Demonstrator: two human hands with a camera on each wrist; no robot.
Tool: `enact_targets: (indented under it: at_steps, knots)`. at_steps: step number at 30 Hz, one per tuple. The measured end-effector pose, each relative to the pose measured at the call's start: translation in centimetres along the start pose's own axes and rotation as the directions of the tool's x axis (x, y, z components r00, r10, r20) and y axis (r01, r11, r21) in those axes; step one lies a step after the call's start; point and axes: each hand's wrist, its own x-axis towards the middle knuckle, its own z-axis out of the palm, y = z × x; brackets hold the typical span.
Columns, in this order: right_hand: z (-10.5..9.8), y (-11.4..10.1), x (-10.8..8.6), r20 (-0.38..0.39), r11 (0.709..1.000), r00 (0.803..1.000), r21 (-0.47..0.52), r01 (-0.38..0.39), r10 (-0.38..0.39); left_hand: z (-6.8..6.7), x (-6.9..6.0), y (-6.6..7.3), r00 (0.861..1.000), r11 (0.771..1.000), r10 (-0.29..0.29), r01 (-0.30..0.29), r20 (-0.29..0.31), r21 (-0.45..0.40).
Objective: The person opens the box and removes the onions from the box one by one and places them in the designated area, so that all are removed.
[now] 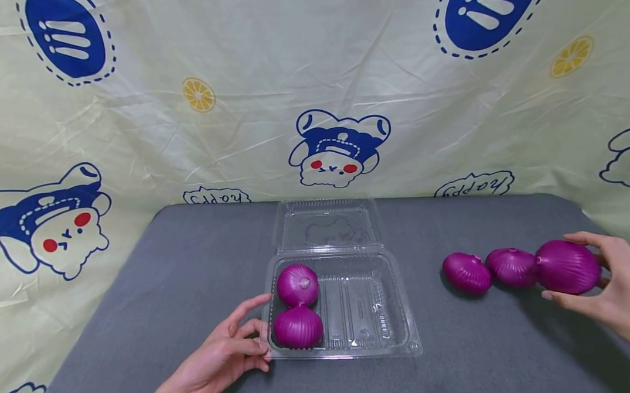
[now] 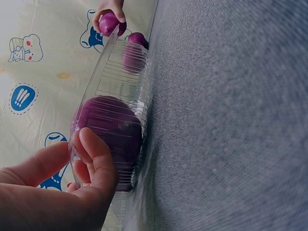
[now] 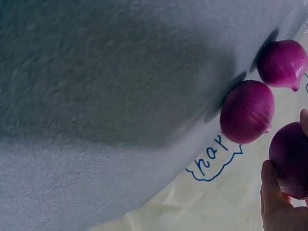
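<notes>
A clear plastic clamshell box [image 1: 363, 307] stands on the grey table with its lid folded back. Two purple onions, a rear onion [image 1: 296, 285] and a front onion [image 1: 298, 326], sit along the left side of its tray. My left hand [image 1: 229, 348] pinches the tray's left rim between thumb and fingers, plainest in the left wrist view. At the right, my right hand [image 1: 609, 279] grips a purple onion [image 1: 567, 267], raised above the table in the right wrist view. Left of it lie a middle onion [image 1: 511, 267] and a leftmost onion [image 1: 467, 273], close together on the table.
The box's open lid [image 1: 328, 223] lies flat toward the back of the grey table [image 1: 201, 262]. A pale printed curtain [image 1: 247, 53] hangs behind the table and down its sides.
</notes>
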Motion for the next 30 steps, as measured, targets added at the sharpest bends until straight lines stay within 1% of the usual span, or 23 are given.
enact_targets:
  at_steps: [2, 4, 5, 8, 10, 12, 14, 16, 18, 21, 23, 25, 27, 30]
  knots:
    - [-0.1, 0.5, 0.2, -0.009, 0.998, 0.999, -0.046, 0.049, -0.049, 0.0, 0.0, 0.0, 1.000, 1.000, 0.000, 0.000, -0.002, 0.000]
    - [-0.2, 0.9, 0.3, -0.017, 0.992, 0.997, -0.104, 0.078, -0.080, 0.0, 0.0, 0.1, 1.000, 1.000, -0.001, 0.001, -0.004, -0.001]
    - [-0.1, 1.1, 0.4, -0.026, 0.989, 0.996, -0.121, 0.081, -0.084, 0.0, 0.0, 0.1, 1.000, 1.000, 0.000, 0.000, -0.004, -0.001]
    - [-0.1, 1.8, 0.5, -0.064, 0.989, 0.996, -0.134, 0.055, -0.063, 0.0, 0.0, 0.1, 1.000, 1.000, 0.004, -0.004, -0.003, 0.004]
    - [0.0, 2.4, 0.6, -0.105, 0.993, 0.993, -0.111, 0.036, -0.047, 0.1, 0.0, 0.2, 1.000, 1.000, 0.006, -0.006, -0.002, 0.007]
    - [0.0, 3.0, 0.6, -0.131, 0.995, 0.991, -0.097, 0.001, -0.014, 0.1, 0.1, 0.2, 1.000, 1.000, 0.006, -0.006, -0.005, 0.010]
    - [0.1, 3.6, 0.6, -0.143, 0.995, 0.989, -0.092, -0.035, 0.022, 0.1, 0.1, 0.2, 1.000, 1.000, 0.005, -0.005, -0.007, 0.012]
    - [0.2, 4.2, 0.5, -0.151, 0.995, 0.988, -0.081, -0.053, 0.040, 0.1, 0.0, 0.2, 1.000, 1.000, 0.004, -0.004, -0.010, 0.014]
    - [0.3, 4.7, 0.4, -0.152, 0.995, 0.987, -0.075, -0.068, 0.056, 0.1, 0.0, 0.2, 1.000, 1.000, 0.003, -0.003, -0.012, 0.017]
    - [0.4, 5.7, 0.3, -0.147, 0.996, 0.987, -0.040, -0.076, 0.069, 0.1, 0.0, 0.2, 1.000, 1.000, 0.000, 0.000, -0.016, 0.015]
    - [0.4, 6.4, 0.2, -0.129, 0.996, 0.988, -0.023, -0.092, 0.088, 0.1, 0.0, 0.1, 1.000, 1.000, -0.002, 0.002, -0.016, 0.012]
    - [0.3, 6.8, 0.2, -0.100, 0.994, 0.990, -0.027, -0.106, 0.103, 0.1, 0.0, 0.1, 1.000, 1.000, -0.002, 0.003, -0.016, 0.009]
    - [0.2, 7.2, 0.2, -0.072, 0.990, 0.990, -0.057, -0.127, 0.123, 0.1, 0.0, 0.1, 1.000, 1.000, 0.000, 0.001, -0.013, 0.011]
    - [0.1, 7.1, 0.4, -0.038, 0.979, 0.987, -0.134, -0.157, 0.153, 0.1, 0.0, 0.1, 1.000, 1.000, 0.001, -0.001, -0.009, 0.015]
